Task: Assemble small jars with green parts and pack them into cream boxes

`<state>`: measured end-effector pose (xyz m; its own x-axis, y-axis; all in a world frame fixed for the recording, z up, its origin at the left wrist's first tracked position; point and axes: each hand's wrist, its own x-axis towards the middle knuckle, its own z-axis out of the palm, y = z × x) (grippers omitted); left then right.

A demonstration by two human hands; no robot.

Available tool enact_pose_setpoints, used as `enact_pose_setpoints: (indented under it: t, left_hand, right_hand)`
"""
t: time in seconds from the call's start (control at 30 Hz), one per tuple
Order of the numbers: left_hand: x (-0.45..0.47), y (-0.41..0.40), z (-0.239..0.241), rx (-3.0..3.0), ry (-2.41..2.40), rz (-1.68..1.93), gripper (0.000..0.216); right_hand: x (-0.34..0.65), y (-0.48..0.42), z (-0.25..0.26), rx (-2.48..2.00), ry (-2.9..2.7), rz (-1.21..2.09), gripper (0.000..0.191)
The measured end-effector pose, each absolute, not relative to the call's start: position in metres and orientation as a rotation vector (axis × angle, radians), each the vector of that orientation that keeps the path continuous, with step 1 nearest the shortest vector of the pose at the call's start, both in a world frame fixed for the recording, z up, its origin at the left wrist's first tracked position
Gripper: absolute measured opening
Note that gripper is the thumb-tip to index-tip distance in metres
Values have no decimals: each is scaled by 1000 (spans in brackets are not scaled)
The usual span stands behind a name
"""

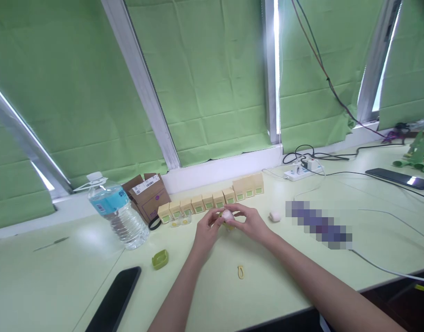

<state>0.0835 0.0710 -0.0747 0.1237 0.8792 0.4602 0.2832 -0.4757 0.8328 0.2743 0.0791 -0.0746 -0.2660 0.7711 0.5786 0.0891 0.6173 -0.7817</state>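
Observation:
My left hand [207,230] and my right hand [250,224] meet above the table, fingers closed around a small pale-pink rounded piece [227,215]. Something yellow-green shows around its edge, mostly hidden by the fingers. To the right of my right hand lies a similar small pinkish-white piece [274,216]. Left of my forearms sits an olive-green hollow cover [160,260]. A small yellow loop [241,272] lies on the table between my forearms.
Beyond my hands stands a row of several small yellowish boxes [208,202], with small clear packs [180,221] in front. At left are a large water bottle [119,212], a brown carton [151,196] and a black phone [115,299]. A power strip [301,171] and cables lie at right.

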Motion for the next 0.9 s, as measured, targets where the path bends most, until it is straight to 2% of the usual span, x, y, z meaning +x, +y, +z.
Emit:
enact_pose_setpoints:
  t: [0.27, 0.7, 0.9]
  left_hand:
    - [84, 70, -74, 1776, 1003, 1354, 37]
    - [92, 65, -73, 1970, 1190, 1376, 26]
    - [93, 66, -74, 2087, 1256, 1373, 28]
  right_hand:
    - [274, 75, -75, -719, -1807, 569, 31]
    - [270, 82, -81, -738, -1829, 416, 33]
    - [268, 83, -81, -729, -1798, 364, 21]
